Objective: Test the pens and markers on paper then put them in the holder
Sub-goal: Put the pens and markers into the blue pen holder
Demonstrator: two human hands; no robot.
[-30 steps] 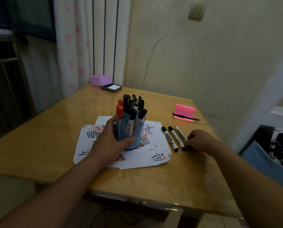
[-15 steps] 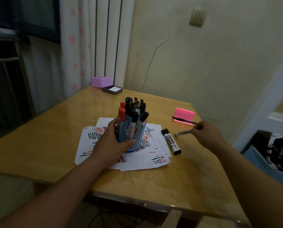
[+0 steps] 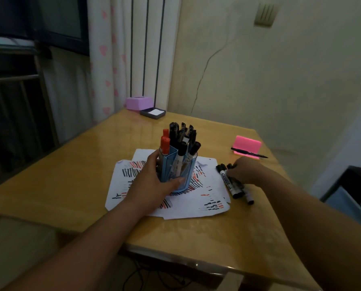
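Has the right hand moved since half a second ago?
Yes. The right hand dropped from near the pink stand to the black markers beside the paper.

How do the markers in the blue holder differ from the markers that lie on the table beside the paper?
The markers in the holder stand upright, caps up; the loose markers lie flat on the table. The markers in the holder have red or black caps; the loose markers show only black. The left hand grips the holder; the right hand touches the loose markers. Both groups include white barrels.
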